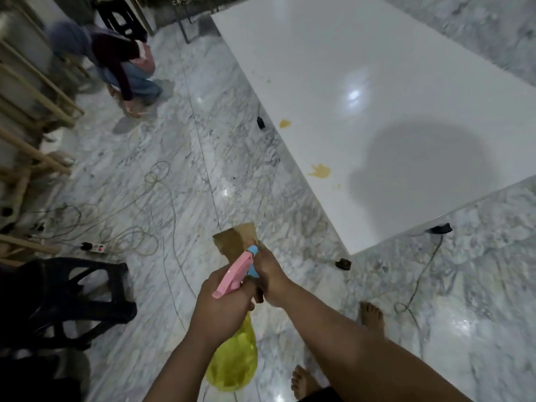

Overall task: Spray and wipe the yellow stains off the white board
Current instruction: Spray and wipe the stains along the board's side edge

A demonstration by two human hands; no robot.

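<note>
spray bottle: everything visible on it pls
The spray bottle has a pink trigger head with a blue nozzle tip and a translucent yellow body, likely plastic. It is held over the marble floor, short of the white board. The left hand grips its neck; the right hand, holding a brown cloth, is at the nozzle.

1. No text, label, brand, number or sign can be read anywhere in the head view.
2. The spray bottle (232, 355), at 6 o'clock, shows plain yellow, pink and blue surfaces with no legible print.
3. The white board (377, 97), at 1 o'clock, carries only yellow stains (320, 171), no writing.
</note>
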